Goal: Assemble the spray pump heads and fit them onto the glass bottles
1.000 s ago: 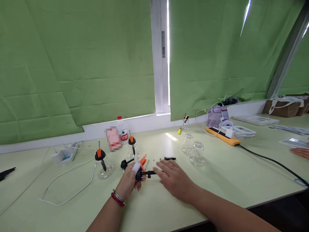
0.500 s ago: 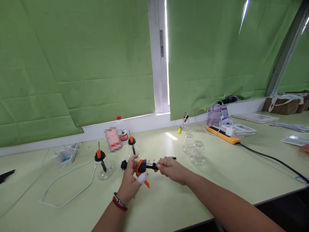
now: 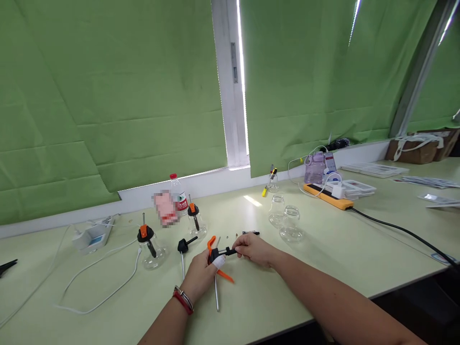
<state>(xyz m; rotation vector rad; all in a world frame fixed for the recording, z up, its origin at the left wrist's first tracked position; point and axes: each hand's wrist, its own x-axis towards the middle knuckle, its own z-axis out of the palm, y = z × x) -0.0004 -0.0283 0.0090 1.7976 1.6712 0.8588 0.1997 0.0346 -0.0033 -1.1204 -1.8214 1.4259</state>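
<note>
My left hand (image 3: 201, 273), with a white wrap on its thumb, grips a black-and-orange mechanism (image 3: 214, 255) above the table. Orange arms stick out of it on both sides, and a thin metal rod (image 3: 216, 294) shows below it. With its fingertips, my right hand (image 3: 251, 249) pinches the black end piece on the mechanism's right side. Exactly what lies between those fingertips is hidden. Left of the mechanism is a black knob-like head (image 3: 183, 246) on a metal rod. A small dark part with a spring (image 3: 250, 233) lies behind my right hand, near tiny loose pieces (image 3: 236, 235).
Two glass jars with black-and-orange tops (image 3: 153, 256) (image 3: 196, 225) stand at the left. Two uncovered glass jars (image 3: 291, 230) (image 3: 276, 215) stand right of centre. Farther back are a red-capped bottle (image 3: 182, 199), an orange power strip (image 3: 327, 197) and a purple bottle (image 3: 314, 170). White cables (image 3: 97, 306) cross the left side.
The mechanism has dropped slightly and tilted in my hands. My left fingers have closed further around it, uncovering the black knob-like head. The other person's hand at the right edge has gone from view.
</note>
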